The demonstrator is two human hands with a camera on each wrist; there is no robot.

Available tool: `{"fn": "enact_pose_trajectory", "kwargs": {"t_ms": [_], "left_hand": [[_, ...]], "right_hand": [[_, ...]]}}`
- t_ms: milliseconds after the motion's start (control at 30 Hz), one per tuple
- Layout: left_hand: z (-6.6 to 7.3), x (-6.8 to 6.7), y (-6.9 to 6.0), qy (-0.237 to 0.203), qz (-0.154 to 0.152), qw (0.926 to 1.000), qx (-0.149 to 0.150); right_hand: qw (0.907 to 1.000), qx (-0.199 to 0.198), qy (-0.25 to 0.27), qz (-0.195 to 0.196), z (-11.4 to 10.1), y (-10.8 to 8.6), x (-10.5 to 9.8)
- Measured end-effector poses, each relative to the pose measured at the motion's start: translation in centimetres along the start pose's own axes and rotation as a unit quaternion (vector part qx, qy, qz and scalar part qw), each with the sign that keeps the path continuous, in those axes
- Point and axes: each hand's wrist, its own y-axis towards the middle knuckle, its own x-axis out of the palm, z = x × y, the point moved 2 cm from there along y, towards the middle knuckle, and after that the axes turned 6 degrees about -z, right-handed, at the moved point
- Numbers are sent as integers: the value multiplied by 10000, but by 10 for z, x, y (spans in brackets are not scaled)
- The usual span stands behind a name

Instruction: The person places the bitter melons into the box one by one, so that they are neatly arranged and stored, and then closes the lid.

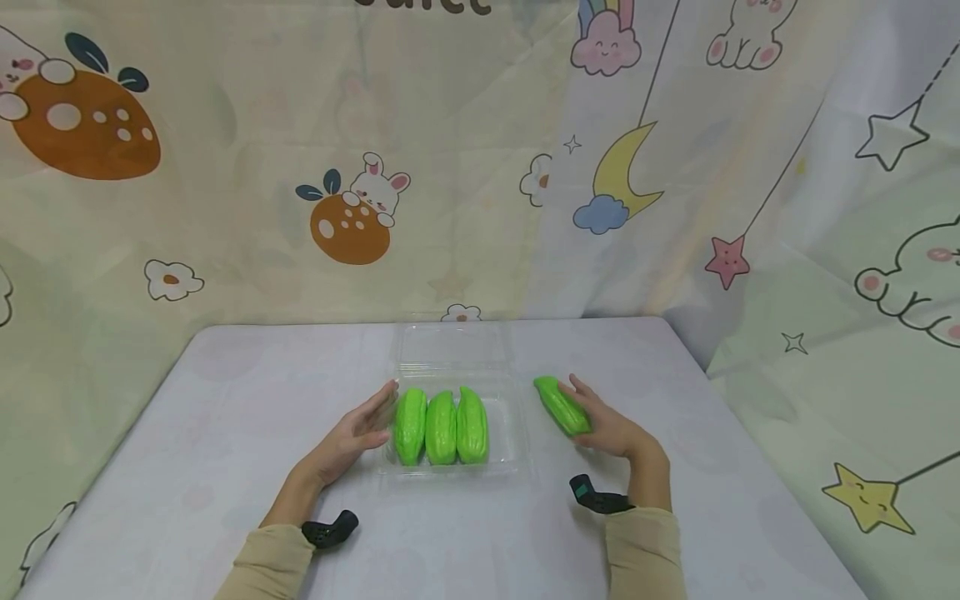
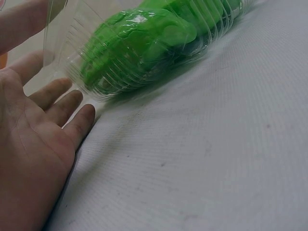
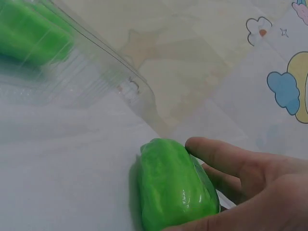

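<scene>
A clear plastic clamshell box (image 1: pixel 504 417) lies on the table with its lid (image 1: pixel 453 346) folded back. Three bright green ridged toy vegetables, shaped like bitter melons (image 1: pixel 441 427), lie side by side in its left and middle part. My left hand (image 1: pixel 356 429) is at the box's left wall, fingers extended and palm empty; in the left wrist view the ridged wall (image 2: pixel 110 82) is by the fingertips. To the right of the box, my right hand (image 1: pixel 611 423) holds a fourth toy bitter melon (image 3: pixel 175 185) between thumb and fingers, against or just over the table.
The white tabletop (image 1: pixel 300 358) carries the box, and its back edge meets a printed cloth backdrop (image 1: pixel 465 233). More cloth hangs at the right side (image 1: pixel 810 400). Black wrist-worn devices (image 1: pixel 330 530) sit on both forearms.
</scene>
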Motion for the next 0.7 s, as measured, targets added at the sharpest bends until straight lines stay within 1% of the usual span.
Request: {"fn": "enact_pose_trajectory", "kwargs": {"t_ms": [167,367,433,600,700], "left_hand": [[0,0,0,8,39,10000,-16],[2,0,1,149,-34,9999,15],[2,0,1,169,-29,9999,0],[2,0,1,96,-44,9999,21],[2,0,0,57,-46,10000,35]], "right_hand": [[9998,118,131,-36,2,1,0],[9997,95,223,12,0,-3,-2],[9994,160,295,29,0,-3,-2],[9966,509,638,141,3,-2,-2],[9964,525,619,228,6,-1,-2]]}}
